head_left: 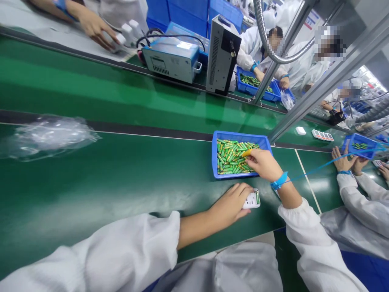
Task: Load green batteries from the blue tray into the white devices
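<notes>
My left hand point(231, 202) rests on the green belt with its fingers curled over a small white holder point(253, 199) that has one green battery in it. My right hand point(263, 164) reaches into a blue tray point(215, 162) full of green batteries point(230, 157). Its fingers, one with a yellow fingertip cover, pinch among the batteries; what they hold is hidden. A blue strap point(279, 181) circles my right wrist, with a blue cord running off to the right.
A crumpled clear plastic bag point(48, 134) lies on the belt at left. A blue-grey box point(172, 60) and an upright grey unit point(221, 54) stand across the belt. Other workers in white sit opposite and at right with more blue trays point(360, 145). Metal posts point(319, 89) rise behind my tray.
</notes>
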### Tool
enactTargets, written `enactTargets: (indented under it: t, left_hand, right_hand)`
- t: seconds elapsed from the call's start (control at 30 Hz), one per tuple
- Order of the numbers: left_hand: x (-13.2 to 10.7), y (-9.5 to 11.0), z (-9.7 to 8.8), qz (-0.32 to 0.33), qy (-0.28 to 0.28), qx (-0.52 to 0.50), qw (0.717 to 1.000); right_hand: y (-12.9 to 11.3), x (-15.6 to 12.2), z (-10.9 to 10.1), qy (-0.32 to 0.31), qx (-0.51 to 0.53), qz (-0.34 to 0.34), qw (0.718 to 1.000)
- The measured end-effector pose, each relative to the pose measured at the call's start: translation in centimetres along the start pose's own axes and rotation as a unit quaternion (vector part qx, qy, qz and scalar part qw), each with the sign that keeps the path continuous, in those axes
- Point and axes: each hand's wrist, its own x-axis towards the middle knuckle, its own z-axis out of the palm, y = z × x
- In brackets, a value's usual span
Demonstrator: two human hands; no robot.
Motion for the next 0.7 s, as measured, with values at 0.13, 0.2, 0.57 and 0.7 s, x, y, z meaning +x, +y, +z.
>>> enactTargets:
  t: [0.13, 0.2, 0.57, 0.7]
  left_hand:
    - [0.1, -0.3, 0.1, 0.009, 0.007, -0.015, 1.0]
    - [0.1, -0.4, 0.2, 0.008, 0.006, -0.016, 1.0]
    - [-0.4, -0.9, 0.2, -0.013, -0.004, -0.024, 1.0]
    - [-0.5, -0.9, 0.1, -0.012, 0.003, -0.028, 1.0]
  right_hand:
    - [-1.4, -7.7, -0.4, 0.171, 0.082, 0.07, 0.979]
    - [-1.5, -12.4, 1.4, 0.213, 0.083, 0.111, 0.967]
    - [-3.2, -18.0, 9.1, 0.272, 0.132, 0.085, 0.95]
    - [-3.5, -17.6, 8.6, 0.276, 0.124, 0.044, 0.952]
